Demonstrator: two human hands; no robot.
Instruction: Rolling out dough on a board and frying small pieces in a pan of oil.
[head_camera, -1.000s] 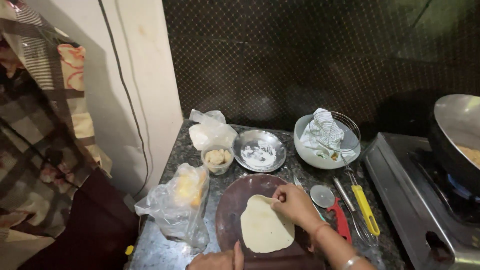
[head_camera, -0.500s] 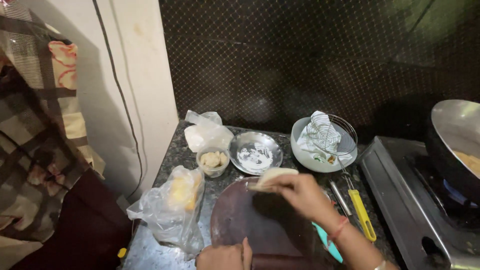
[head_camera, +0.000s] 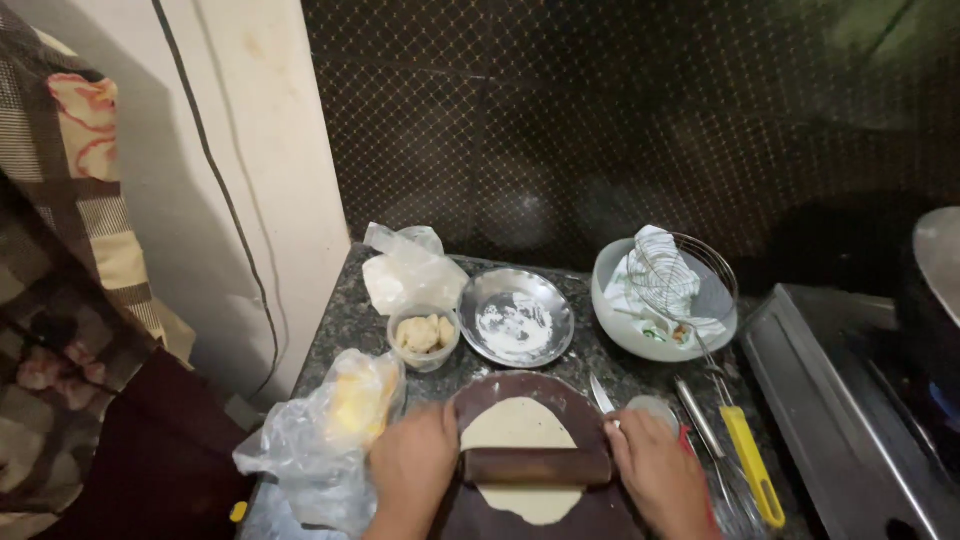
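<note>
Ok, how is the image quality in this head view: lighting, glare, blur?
Head view: dim and grainy, back wall and right side near-black; light falls mainly on the flour plate, which shows mild glare; left hand, right hand and rolling pin are slightly soft, not smeared; edges bend a little.

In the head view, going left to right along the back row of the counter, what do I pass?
White plastic bag → small bowl of dough pieces → steel plate dusted with flour → white bowl holding a cloth and wire rack → steel stove edge.
</note>
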